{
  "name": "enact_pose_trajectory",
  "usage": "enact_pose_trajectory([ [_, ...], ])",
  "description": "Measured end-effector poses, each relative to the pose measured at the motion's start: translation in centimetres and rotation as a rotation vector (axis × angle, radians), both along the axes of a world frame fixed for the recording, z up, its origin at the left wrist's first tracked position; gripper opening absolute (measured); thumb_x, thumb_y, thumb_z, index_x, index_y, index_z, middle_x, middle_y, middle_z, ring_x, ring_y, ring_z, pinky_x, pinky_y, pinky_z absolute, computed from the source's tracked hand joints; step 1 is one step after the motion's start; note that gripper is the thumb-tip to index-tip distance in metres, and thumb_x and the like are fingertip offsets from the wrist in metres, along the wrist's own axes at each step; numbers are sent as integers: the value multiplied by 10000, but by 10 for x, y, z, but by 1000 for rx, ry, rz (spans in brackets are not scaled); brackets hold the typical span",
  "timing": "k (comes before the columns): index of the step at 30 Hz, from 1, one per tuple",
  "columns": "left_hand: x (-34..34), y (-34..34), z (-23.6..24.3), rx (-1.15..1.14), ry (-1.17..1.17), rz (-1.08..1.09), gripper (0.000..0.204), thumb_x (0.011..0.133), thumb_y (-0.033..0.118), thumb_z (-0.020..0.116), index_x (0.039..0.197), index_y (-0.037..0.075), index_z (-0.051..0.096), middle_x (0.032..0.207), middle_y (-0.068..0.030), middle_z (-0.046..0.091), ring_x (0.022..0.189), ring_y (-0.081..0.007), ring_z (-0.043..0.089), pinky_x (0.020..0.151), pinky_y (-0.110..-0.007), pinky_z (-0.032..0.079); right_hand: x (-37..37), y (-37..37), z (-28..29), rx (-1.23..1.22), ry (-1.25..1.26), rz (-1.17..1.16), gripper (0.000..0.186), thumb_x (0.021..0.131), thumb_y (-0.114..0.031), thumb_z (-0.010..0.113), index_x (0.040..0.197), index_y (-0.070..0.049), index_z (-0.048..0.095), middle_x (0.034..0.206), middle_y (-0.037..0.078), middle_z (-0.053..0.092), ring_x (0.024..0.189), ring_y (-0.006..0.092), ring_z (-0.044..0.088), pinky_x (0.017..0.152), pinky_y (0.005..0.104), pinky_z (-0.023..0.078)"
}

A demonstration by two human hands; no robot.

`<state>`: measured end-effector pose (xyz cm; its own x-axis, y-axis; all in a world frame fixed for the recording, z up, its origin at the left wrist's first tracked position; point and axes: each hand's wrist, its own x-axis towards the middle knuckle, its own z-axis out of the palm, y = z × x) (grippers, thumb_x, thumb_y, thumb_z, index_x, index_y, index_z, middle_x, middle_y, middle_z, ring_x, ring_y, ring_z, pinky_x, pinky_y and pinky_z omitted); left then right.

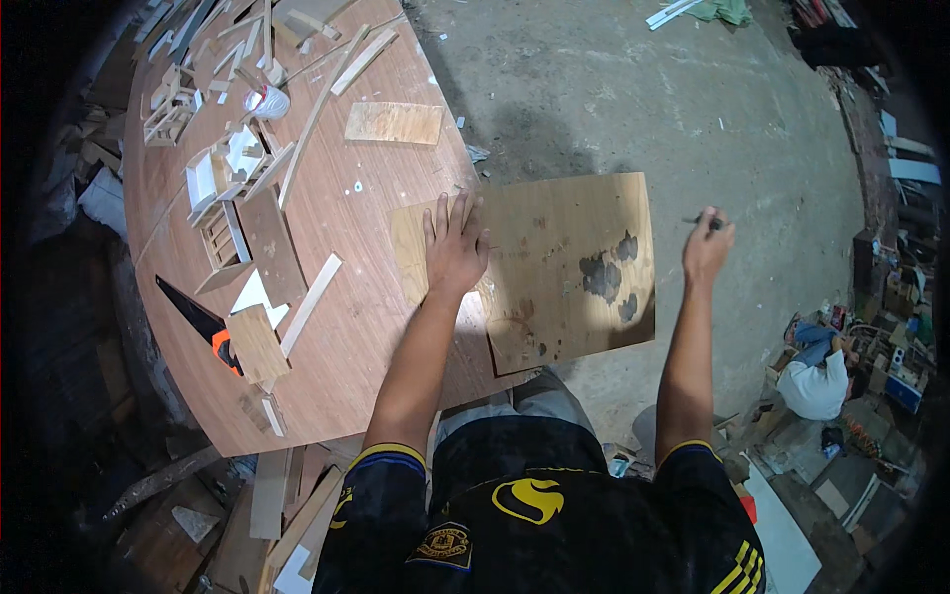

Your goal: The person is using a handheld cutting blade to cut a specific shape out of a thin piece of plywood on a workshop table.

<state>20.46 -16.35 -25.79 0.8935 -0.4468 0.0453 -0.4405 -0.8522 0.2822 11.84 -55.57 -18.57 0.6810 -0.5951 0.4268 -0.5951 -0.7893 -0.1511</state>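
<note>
My left hand [457, 247] lies flat with its fingers stretched out, pressing on plywood at the table's right edge. A large plywood board [544, 267] with dark stains on its right part juts out past that edge, over the floor. A paler plywood part [408, 238] shows left of my hand; whether it is a separate piece, I cannot tell. Off the board's right side, my right hand [708, 243] is raised in the air, closed round a small dark pen-like tool [714, 224]. Its thin tip points left, and its exact kind is unclear.
On the wooden table [366, 228] lie a handsaw [193, 312], a small plywood rectangle [394, 123], a white tub [267, 102], wooden strips and small wooden frames [226, 168]. Offcuts fill the floor at lower left. Another person [813, 386] sits at far right among clutter.
</note>
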Motion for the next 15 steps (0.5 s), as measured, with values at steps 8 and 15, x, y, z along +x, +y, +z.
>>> enact_pose_trajectory([
  [8,0,-11,0,-6,0,71,544,918,365,556,1411,140,517,1498,-85,375,1448,-337,243,1178,-600,149,3,14,100,966,-457,29,298,1019,-198,558,1238,-18,651,1056,92,725,851,145,666,779,296,517],
  [15,7,-22,10,-4,23,134,528,908,336,563,1406,164,523,1449,-95,411,1404,-333,287,1160,-601,164,14,120,81,1484,-200,404,437,1026,-185,489,1418,7,502,1286,152,641,1077,202,660,846,285,510],
])
